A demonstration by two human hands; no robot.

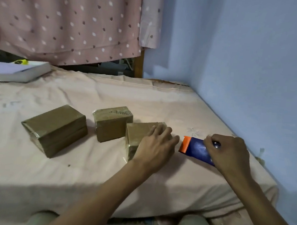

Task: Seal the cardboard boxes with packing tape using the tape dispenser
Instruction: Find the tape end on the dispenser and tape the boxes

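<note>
Right hand (229, 154) grips one tape dispenser (197, 150); left hand (156, 145), grip relaxed, touches one of three boxes (139, 134).

A bed (162, 102) under a pale pink sheet fills the middle of the frame. Three brown taped boxes (54, 129) (112, 122) (139, 134) lie on it at centre, a blue-and-orange tape dispenser (194, 148) to their right, and a thick white book (17, 72) at upper left.

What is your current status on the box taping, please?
Left hand resting flat on nearest box. Right hand gripping tape dispenser beside it. Two other boxes waiting left; nothing blocking.
</note>
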